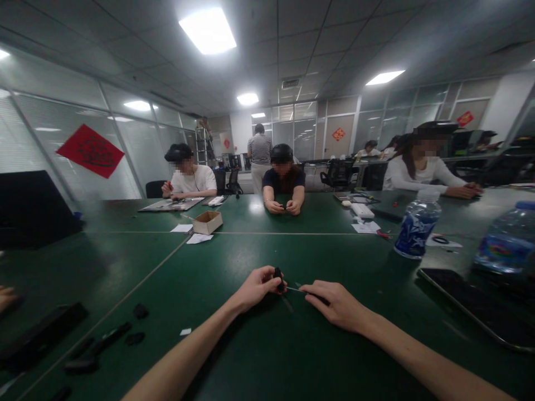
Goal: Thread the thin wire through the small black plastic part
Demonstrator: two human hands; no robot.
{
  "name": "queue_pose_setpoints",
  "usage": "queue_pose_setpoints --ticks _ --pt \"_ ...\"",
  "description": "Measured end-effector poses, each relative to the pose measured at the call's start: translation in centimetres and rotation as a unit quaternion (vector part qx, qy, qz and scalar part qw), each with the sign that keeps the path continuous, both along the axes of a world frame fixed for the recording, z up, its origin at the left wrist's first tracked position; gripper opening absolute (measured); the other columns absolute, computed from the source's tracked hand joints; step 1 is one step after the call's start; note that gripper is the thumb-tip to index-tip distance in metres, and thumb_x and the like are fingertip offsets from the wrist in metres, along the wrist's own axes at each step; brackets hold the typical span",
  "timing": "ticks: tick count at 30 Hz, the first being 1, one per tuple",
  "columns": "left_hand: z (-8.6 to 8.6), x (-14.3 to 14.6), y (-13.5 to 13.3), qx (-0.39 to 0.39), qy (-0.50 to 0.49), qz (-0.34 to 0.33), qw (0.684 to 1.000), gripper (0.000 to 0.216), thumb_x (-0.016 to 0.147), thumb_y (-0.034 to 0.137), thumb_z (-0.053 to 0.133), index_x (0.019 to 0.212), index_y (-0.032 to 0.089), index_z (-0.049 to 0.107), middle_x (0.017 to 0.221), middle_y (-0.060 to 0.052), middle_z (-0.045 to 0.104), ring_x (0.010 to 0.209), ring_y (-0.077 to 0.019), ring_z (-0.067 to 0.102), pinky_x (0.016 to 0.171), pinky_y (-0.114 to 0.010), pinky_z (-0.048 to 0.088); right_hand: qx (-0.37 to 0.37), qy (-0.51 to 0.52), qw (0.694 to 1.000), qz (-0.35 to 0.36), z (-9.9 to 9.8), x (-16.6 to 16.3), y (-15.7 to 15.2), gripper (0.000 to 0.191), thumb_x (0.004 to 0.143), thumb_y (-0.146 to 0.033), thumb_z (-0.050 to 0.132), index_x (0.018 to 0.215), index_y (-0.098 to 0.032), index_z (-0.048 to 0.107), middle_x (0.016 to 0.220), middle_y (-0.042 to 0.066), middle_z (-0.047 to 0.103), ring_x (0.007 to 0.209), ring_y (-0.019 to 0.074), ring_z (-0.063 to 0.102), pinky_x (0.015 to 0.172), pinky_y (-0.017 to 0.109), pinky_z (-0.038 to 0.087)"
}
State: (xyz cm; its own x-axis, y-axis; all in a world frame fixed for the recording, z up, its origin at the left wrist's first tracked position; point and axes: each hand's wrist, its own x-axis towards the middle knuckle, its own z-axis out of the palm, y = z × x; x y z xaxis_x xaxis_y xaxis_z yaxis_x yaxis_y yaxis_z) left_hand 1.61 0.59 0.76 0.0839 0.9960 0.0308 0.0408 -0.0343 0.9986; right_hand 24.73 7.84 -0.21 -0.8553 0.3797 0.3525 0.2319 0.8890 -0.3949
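My left hand [257, 288] is closed round a small black part [278, 273], held just above the green table [259, 356]. My right hand [334, 303] is closed on a thin metal tool [295, 289], a screwdriver by its look. Its tip points left and meets the black part. Both hands sit close together at the middle of the table, near its front.
Several black parts [104, 340] and a white scrap [185, 332] lie at the left front. A dark tablet [480, 312] and two water bottles [417, 225] stand at the right. A small cardboard box [208, 221] is farther back. Other people sit along the far side.
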Motion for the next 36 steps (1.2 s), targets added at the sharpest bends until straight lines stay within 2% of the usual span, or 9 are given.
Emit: queue_pose_setpoints --ticks 7,12,18,33,36 --pt "0.0 -0.1 0.0 0.004 -0.004 -0.001 1.000 0.033 0.072 0.035 0.072 0.091 0.012 0.060 0.093 -0.008 0.067 0.084 -0.0196 0.065 0.078 -0.033 0.048 0.006 -0.015 1.000 -0.008 0.2 0.1 -0.3 0.030 0.094 -0.033 0.044 0.116 -0.019 0.059 0.096 0.007 0.063 0.078 0.0165 0.059 0.068 0.028 0.049" --pt "-0.1 -0.3 0.0 0.006 -0.012 -0.024 1.000 0.036 0.073 0.032 0.071 0.103 0.014 0.059 0.092 -0.006 0.067 0.085 -0.0203 0.065 0.081 -0.036 0.048 0.024 -0.019 1.000 -0.008 0.1 0.0 -0.3 0.030 0.096 -0.031 0.040 0.115 -0.018 0.059 0.095 0.007 0.063 0.079 0.0173 0.060 0.070 0.029 0.049" --pt "0.0 -0.4 0.1 0.008 -0.008 -0.049 0.999 0.028 0.076 0.034 0.068 0.092 0.012 0.061 0.090 -0.006 0.065 0.087 -0.0197 0.063 0.081 -0.033 0.046 0.024 -0.013 1.000 -0.013 0.3 0.0 -0.5 0.031 0.097 -0.030 0.037 0.114 -0.018 0.059 0.093 0.007 0.064 0.078 0.0172 0.061 0.070 0.029 0.049" --pt "-0.1 -0.3 0.2 0.002 -0.034 -0.027 0.999 0.029 0.077 0.036 0.067 0.092 0.012 0.060 0.088 -0.006 0.064 0.082 -0.0175 0.063 0.078 -0.030 0.047 0.012 0.022 0.999 -0.020 -0.2 -0.2 -0.5 0.029 0.096 -0.029 0.040 0.114 -0.018 0.060 0.093 0.007 0.067 0.080 0.0178 0.063 0.072 0.030 0.051" --pt "0.1 -0.2 0.0 -0.002 0.004 -0.064 0.998 0.028 0.077 0.036 0.066 0.090 0.012 0.061 0.086 -0.006 0.065 0.081 -0.0173 0.063 0.077 -0.030 0.046 -0.009 0.074 0.995 -0.071 -0.5 -0.2 0.4 0.030 0.096 -0.031 0.039 0.113 -0.018 0.060 0.099 0.008 0.067 0.086 0.0199 0.064 0.076 0.033 0.052"
